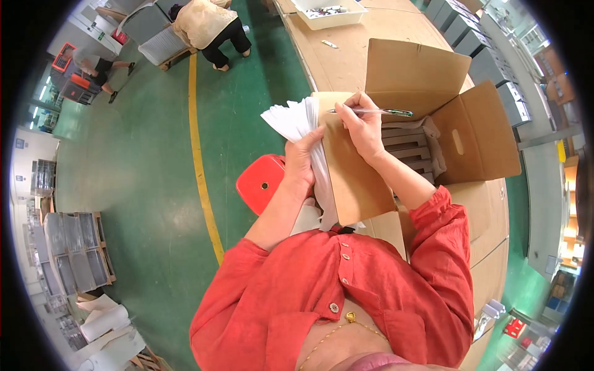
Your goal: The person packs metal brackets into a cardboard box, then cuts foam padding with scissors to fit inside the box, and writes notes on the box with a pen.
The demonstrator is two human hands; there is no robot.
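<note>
My right hand (365, 127) is closed round a slim clear pen (387, 112), its tip pointing left over a cardboard flap. That flap (352, 170) belongs to an open cardboard box (458, 133) on my right. Inside lie several grey slotted pieces (409, 147), with thin white wrapping along their side. My left hand (300, 162) is closed on a bundle of thin white sheets (297, 120) at the flap's left edge. The sheets fan out above the hand and hang down beside the flap. Whether the fingers also grip the flap is hidden.
The box stands on a cardboard-covered table (346, 68). Farther along are a white bin (328, 13) and a small white object (329, 44). A red stool (260, 184) stands on the left, near a yellow floor line (197, 142). Two people work at the far left.
</note>
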